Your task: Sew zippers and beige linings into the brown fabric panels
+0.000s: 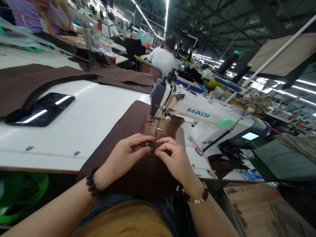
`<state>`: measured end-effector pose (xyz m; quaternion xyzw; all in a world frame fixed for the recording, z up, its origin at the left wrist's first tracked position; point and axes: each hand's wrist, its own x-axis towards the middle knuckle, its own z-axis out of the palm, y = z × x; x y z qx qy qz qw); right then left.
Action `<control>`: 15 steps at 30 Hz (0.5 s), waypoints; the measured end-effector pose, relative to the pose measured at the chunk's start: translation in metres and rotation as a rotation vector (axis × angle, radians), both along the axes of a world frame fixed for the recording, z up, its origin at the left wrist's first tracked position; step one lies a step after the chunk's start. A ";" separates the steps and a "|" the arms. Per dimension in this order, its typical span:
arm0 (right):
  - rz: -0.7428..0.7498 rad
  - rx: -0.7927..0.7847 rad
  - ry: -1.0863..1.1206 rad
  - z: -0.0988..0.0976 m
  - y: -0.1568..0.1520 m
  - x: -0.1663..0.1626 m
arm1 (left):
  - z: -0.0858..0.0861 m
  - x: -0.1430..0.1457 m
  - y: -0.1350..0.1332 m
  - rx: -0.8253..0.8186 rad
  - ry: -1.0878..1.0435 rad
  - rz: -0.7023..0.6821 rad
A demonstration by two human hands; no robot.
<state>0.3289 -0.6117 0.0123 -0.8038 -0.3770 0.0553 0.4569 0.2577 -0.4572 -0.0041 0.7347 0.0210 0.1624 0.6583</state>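
A dark brown fabric panel (118,138) lies on the white table and hangs over its front edge. Along it runs a brown zipper (154,144) with a gold-coloured slider (159,129), in front of the sewing machine's presser foot (152,123). My left hand (128,149) pinches the zipper's left side between thumb and fingers; a small dark shiny round thing (148,144) shows at its fingers, and I cannot tell whether it is a ring. From the right, my right hand (174,156) pinches the zipper with bent fingers. Both fingertips nearly meet.
The white sewing machine (197,107) stands beyond my hands. Pink-handled scissors (196,145) lie right of the panel. A black phone (40,109) and brown fabric pieces (44,75) are at left. A person in white (161,61) sits ahead.
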 end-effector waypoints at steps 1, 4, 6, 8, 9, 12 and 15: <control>-0.009 0.025 -0.010 0.000 0.000 0.001 | -0.001 -0.002 0.001 -0.052 0.024 -0.023; -0.052 0.077 -0.086 0.004 -0.002 0.002 | -0.004 -0.006 0.003 -0.407 0.149 -0.130; -0.067 0.087 -0.135 0.006 -0.002 0.000 | -0.006 -0.007 0.002 -0.665 0.209 -0.192; -0.069 0.085 -0.168 0.008 -0.001 -0.002 | -0.006 -0.008 0.000 -0.809 0.238 -0.234; -0.069 0.081 -0.184 0.008 -0.001 -0.004 | -0.006 -0.008 0.000 -0.849 0.247 -0.249; -0.082 0.070 -0.253 0.007 0.000 -0.007 | -0.006 -0.011 0.002 -0.922 0.270 -0.289; -0.091 0.044 -0.325 0.007 -0.001 -0.010 | -0.008 -0.018 0.006 -0.978 0.267 -0.379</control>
